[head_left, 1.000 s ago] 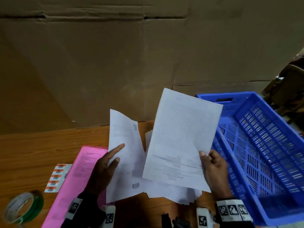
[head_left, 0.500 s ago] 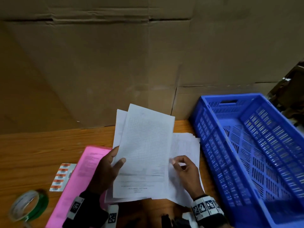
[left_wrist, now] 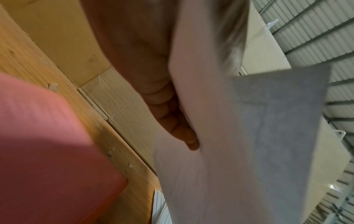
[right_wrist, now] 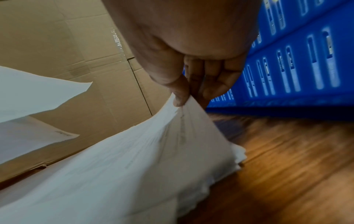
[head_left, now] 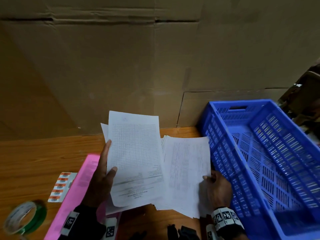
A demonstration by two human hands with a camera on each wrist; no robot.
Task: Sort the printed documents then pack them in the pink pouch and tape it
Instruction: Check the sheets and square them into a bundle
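I see my left hand [head_left: 99, 179] gripping a few printed sheets [head_left: 135, 158] upright, while my right hand [head_left: 217, 187] pinches the top sheet's edge, blurred, on the stack [head_left: 185, 172] at three o'clock of the pink pouch [head_left: 78, 191].

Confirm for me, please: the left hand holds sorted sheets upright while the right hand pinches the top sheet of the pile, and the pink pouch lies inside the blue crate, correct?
Not quite: in the head view the pink pouch lies on the table under the left hand, outside the blue crate. The rest stands: the left hand holds the sorted sheets; the right hand pinches the top sheet.
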